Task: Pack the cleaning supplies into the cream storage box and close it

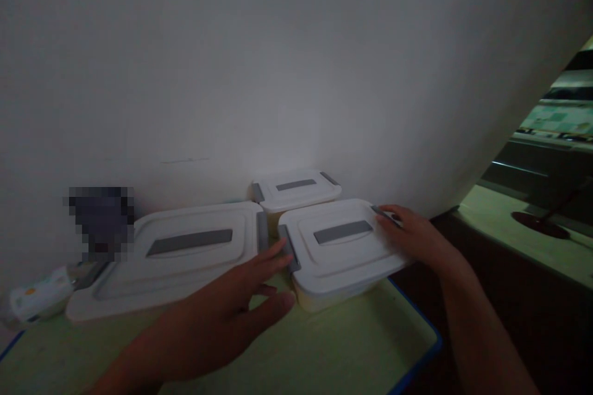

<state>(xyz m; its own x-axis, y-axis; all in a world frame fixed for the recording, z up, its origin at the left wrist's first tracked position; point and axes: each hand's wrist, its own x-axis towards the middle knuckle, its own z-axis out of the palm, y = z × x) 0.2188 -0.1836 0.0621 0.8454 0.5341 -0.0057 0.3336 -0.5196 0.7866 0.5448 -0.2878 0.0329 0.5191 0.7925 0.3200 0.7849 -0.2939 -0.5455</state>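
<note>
Two hands are at a lidded storage box [333, 259] with a white lid, grey end clips and a grey handle strip. My left hand [231, 315] is open in front of its left end, thumb apart from the fingers. Its fingertips reach the grey left clip [290, 248], and touching or just short of it I cannot tell. My right hand [414, 231] is closed over the right end of the box, fingers bent at the right clip [385, 215]; part of its grip is hidden. The lid lies flat on the box.
A larger box [185, 284] with a similar lid stands to the left, and a smaller one [296, 191] behind, against the wall [296, 62]. A white patterned object [39, 296] and a blurred-out dark item [102, 216] are far left. The pale green table [352, 352] has a blue edge.
</note>
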